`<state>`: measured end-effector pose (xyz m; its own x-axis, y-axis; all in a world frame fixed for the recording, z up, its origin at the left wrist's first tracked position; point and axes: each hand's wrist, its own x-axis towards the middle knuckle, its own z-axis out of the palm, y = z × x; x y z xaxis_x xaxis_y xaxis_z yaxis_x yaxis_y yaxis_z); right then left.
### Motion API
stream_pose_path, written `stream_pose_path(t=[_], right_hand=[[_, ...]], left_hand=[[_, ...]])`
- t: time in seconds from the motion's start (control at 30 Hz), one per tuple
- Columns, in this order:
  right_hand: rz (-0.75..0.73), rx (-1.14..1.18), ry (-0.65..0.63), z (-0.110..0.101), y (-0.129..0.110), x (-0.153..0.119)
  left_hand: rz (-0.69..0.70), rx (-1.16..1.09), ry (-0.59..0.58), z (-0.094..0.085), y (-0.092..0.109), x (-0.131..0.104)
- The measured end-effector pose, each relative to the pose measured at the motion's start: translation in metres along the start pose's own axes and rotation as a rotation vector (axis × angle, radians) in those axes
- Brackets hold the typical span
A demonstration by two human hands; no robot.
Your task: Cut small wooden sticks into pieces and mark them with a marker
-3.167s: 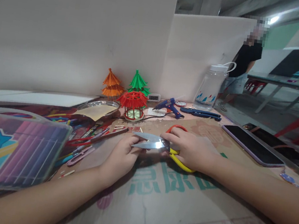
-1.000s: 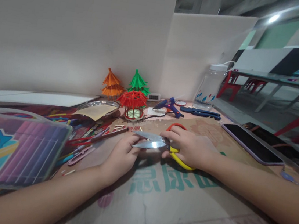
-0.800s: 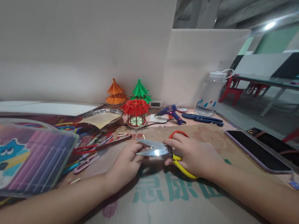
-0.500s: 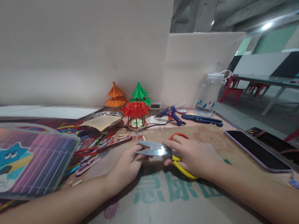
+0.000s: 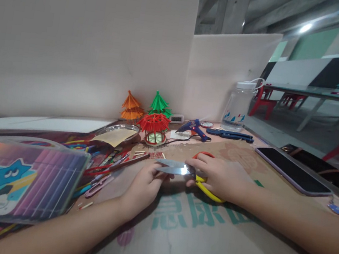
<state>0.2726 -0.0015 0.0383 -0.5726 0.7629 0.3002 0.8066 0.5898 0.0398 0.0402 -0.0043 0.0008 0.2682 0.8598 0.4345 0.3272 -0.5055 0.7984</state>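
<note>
My right hand (image 5: 210, 172) is closed on the scissors (image 5: 179, 168), which have one orange-red and one yellow handle. Their blades point left and look nearly closed. At the blade tips my left hand (image 5: 147, 180) has its fingers curled in a pinch; whatever lies between them is too small or hidden to make out. Both hands are just above a brown cardboard sheet (image 5: 190, 247) with green printing. Beyond them stands a small red-roofed model pavilion (image 5: 154, 122), with a green model roof (image 5: 159, 103) and an orange one (image 5: 131, 107) behind it.
At left lies a case of coloured pens (image 5: 50, 186) over a heap of pens and sticks. Behind are a shiny tray (image 5: 133, 129), a blue glue gun (image 5: 193, 128), a dark blue tool (image 5: 230, 134) and a water bottle (image 5: 237, 107). A phone (image 5: 292, 171) lies at right.
The scissor blades look a little closer together at my left fingertips. Both hands stay in nearly the same place, and the camera view has shifted slightly.
</note>
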Motion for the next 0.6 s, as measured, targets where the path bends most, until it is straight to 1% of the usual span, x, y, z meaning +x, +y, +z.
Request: stream_pose_path(t=[0.13,0.3,0.43,0.6], right_hand=[[0.016,0.012,-0.003,-0.0014,-0.0016,0.0006],[-0.02,0.02,0.02,-0.0022,-0.0012,0.0009],[-0.029,0.026,0.023,-0.003,-0.0017,0.0014],[-0.03,0.027,0.008,-0.004,-0.0019,0.0019]], left_hand=[[-0.019,-0.001,0.013,0.0004,-0.0029,0.0001],[-0.063,-0.007,-0.005,-0.0001,0.0026,-0.0015],[-0.066,-0.021,-0.001,-0.0005,0.0062,-0.0015],[-0.065,0.006,0.006,-0.0005,0.0048,-0.0008]])
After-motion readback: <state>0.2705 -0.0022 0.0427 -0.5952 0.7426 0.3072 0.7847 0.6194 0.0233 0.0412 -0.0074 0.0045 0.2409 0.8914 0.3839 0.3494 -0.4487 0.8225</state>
